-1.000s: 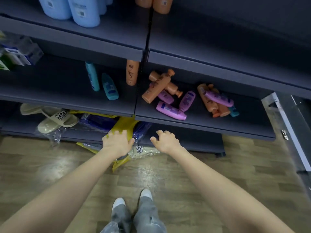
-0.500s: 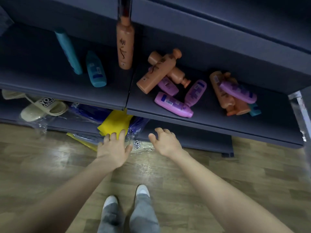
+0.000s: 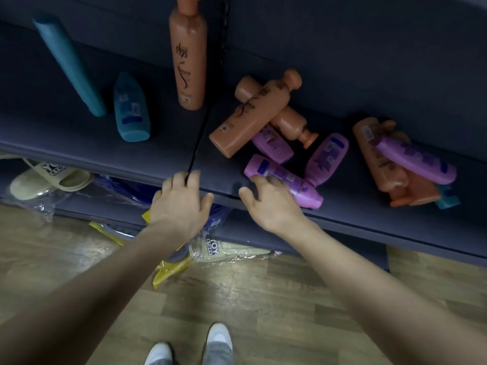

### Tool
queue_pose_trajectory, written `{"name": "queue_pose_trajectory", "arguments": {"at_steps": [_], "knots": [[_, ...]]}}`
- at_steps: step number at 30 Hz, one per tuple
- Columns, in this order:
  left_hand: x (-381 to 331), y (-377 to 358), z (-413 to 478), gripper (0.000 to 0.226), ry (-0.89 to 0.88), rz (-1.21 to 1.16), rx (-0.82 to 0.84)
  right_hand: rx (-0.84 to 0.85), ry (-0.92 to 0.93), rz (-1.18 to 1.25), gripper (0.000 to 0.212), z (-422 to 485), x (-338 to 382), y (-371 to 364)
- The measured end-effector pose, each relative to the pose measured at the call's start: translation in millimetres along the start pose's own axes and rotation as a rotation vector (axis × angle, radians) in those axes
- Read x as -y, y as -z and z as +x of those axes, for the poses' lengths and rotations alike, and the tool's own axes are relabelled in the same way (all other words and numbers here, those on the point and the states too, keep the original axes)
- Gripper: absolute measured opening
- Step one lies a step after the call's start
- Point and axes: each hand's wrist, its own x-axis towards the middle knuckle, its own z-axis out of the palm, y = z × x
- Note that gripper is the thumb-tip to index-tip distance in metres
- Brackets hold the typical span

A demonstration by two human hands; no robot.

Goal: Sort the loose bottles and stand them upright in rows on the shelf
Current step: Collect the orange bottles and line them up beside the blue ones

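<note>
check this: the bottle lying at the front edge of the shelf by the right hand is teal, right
No. The head view shows that the bottle lying at the front edge of the shelf by the right hand is purple, not teal.

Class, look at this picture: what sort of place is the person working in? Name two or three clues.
Probably a shop aisle. Dark shelving runs in tiers. Labelled toiletries stand or lie on it, such as the upright orange bottle and a toppled purple bottle. A slipper sits on the lowest tier.
</note>
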Motion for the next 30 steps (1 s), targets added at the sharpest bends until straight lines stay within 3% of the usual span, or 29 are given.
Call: {"name": "queue_pose_trajectory", "arguments": {"at_steps": [5, 14, 21, 26, 30], "knots": [[-8.2, -2.7, 26.6, 0.061, -0.035, -0.022, -0.073, -0.170, 0.020, -0.011, 0.038, 34.9, 0.3, 5.8], [-17.9, -4.6, 65.2, 0.074, -0.007, -0.194, -0.154, -0.141, -0.021, 0.100, 0.042, 78.2, 14.2, 7.0], [-27.5, 5.2, 97.3, 0.075, 0.004, -0.524, -0.183, -0.178, -0.061, 0.476, 0.042, 97.1, 27.0, 11.1], [-29.4, 6.9, 114.2, 0.071, -0.019, -0.645, -0.014, -0.194, -0.155, 0.790, 0.041, 109.2, 33.9, 3.5], [-28.3, 1.1, 121.6, 0.060, -0.002, -0.700, 0.078, -0.157, -0.205, 1.026, 0.016, 115.1, 34.1, 3.3]]}}
